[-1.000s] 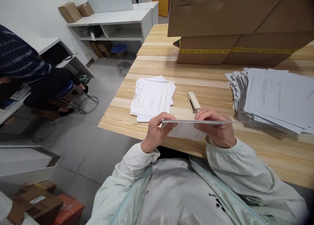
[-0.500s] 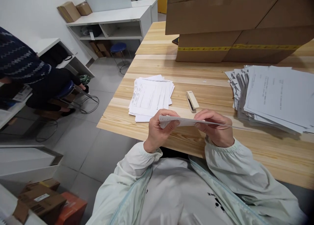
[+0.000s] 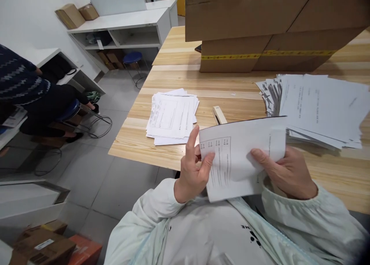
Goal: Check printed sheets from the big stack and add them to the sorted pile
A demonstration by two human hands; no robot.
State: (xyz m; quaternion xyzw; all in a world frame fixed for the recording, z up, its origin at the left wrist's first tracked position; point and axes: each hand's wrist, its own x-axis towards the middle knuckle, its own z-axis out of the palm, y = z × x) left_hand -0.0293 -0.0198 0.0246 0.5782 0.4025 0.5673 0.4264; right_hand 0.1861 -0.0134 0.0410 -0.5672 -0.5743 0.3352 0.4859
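1. Holding one set of printed sheets [image 3: 239, 161] in two hands, tilted up toward the camera above the near edge of the tabletop [image 3: 231, 88] and in front of the chest.
2. Pinching its left edge with the left hand [image 3: 193, 171]: thumb pressing on the printed face, index finger pointing up beside the edge, the other fingers curling behind the paper.
3. Gripping its right side with the right hand [image 3: 286, 172]: thumb lying across the face, remaining fingers hidden behind the sheets, so cannot tell how these are spreading.
4. Counting two paper piles lying on the tabletop: a small stack [image 3: 172, 116] at the left, and a large fanned pile [image 3: 318, 107] at the right, well apart from each other.
5. Counting one beige stapler [image 3: 219, 114], lying between the two piles, partly hidden behind the top edge of the held sheets.
6. Counting two large cardboard boxes [image 3: 260, 22], stacked at the far side, the lower one carrying a yellow tape strip.
7. Seeing one other person [image 3: 29, 91], sitting at the far left in a dark patterned sleeve on a blue stool.
8. Differing from half a second ago: sheets then lying almost flat and edge-on between the hands, now turning up to show the printed face; hands moving closer to the body; stapler becoming partly covered.
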